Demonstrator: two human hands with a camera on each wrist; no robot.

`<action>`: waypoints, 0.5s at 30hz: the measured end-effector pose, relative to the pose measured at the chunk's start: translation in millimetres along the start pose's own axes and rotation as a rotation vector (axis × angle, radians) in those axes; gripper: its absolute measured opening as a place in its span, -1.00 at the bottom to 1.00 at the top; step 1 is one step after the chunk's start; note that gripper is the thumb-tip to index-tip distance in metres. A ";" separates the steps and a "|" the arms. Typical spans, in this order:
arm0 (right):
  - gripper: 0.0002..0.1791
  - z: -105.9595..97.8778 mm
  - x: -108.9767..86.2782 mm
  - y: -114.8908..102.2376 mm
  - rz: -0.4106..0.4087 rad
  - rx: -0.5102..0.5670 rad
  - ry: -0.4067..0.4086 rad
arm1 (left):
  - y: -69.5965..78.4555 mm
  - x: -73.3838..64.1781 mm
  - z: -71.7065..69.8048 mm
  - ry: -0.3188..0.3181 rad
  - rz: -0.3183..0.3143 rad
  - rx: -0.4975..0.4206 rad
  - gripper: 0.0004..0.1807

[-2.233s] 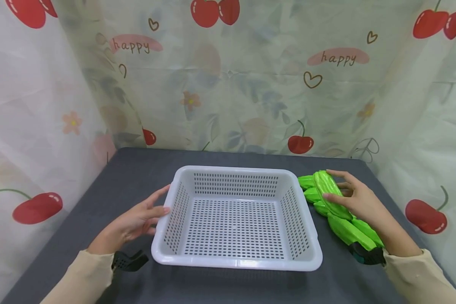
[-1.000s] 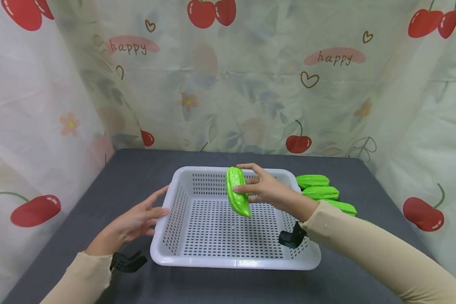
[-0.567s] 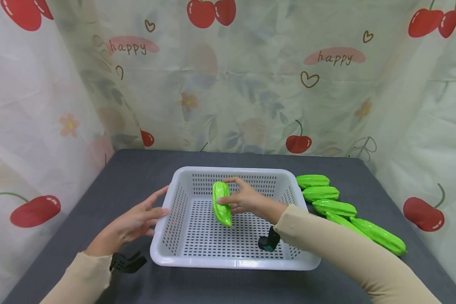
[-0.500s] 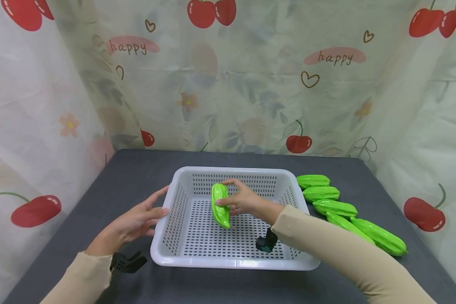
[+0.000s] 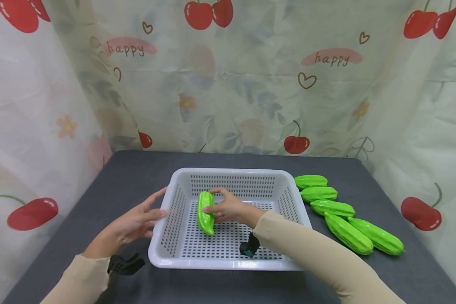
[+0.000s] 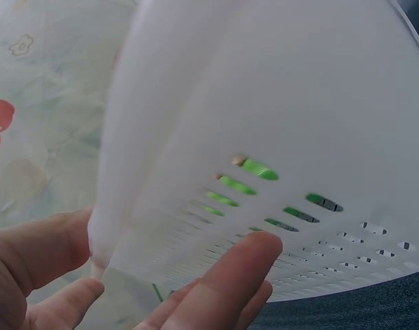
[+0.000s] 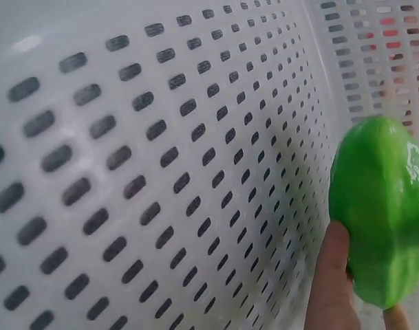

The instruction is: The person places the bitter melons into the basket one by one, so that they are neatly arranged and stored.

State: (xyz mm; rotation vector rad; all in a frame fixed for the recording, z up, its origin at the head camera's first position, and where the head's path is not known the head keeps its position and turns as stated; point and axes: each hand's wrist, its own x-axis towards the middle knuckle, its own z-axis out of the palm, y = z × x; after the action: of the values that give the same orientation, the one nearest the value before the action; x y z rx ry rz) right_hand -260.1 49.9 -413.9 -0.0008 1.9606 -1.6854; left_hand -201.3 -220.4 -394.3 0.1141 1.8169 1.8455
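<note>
A white slotted plastic basket (image 5: 228, 265) stands on the dark table. My left hand (image 5: 131, 223) holds its left side, thumb at the rim and other fingers along the outside; the left wrist view shows fingertips (image 6: 243, 265) close to the slotted wall. Inside the basket, in the left half, my right hand (image 5: 232, 207) grips a green ridged bitter melon (image 5: 205, 217) between thumb and fingers. The right wrist view shows that bitter melon (image 7: 378, 206) upright near the slotted wall, with the thumb along its side.
Several more green bitter melons (image 5: 330, 207) lie in a slanting row on the table (image 5: 148, 164) to the right of the basket. The right sleeve (image 5: 308, 249) crosses the basket's right front rim. A printed curtain (image 5: 228, 114) hangs behind and on both sides.
My right hand has picked a bitter melon from the pile at the right, carried it left over the rim and lowered it into the basket. My left hand has stayed at the basket.
</note>
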 end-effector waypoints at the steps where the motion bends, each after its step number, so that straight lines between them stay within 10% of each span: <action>1: -0.23 1.0 0.4 0.4 0.002 0.009 -0.008 | -0.2 -0.6 0.0 0.000 0.001 0.001 -0.08; 15: -0.23 9.3 5.0 -2.4 -0.005 -0.004 -0.017 | 1.1 -3.4 0.7 0.013 -0.007 0.019 -0.06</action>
State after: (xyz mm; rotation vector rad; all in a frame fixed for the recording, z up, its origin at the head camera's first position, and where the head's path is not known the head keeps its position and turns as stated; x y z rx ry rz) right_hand -261.5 39.1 -414.3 -0.0219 1.9533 -1.6789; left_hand -198.5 -221.2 -392.2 0.1026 1.8415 1.8281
